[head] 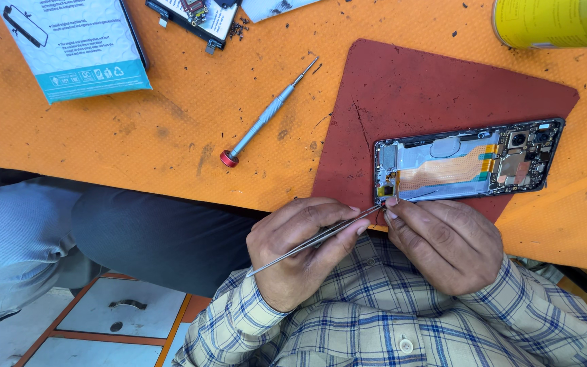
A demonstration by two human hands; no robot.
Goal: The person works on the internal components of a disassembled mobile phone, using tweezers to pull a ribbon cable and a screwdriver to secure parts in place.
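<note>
Your left hand (304,248) pinches slim metal tweezers (321,236), tips at the opened smartphone's (467,163) lower corner; your right hand (446,241) presses fingertips against that edge on the red mat (402,88). Exposed ribbon cables look fragile, so grip the frame. A white-and-teal box (79,44) lies far left, a yellow can (555,22) top right.

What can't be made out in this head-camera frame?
- Tweezers tip: hidden between the left hand and right hand at the opened phone corner.
- Part being gripped: too small.
- Yellow can: cut off by the top edge.
- Second device: cut off at the top.
</note>
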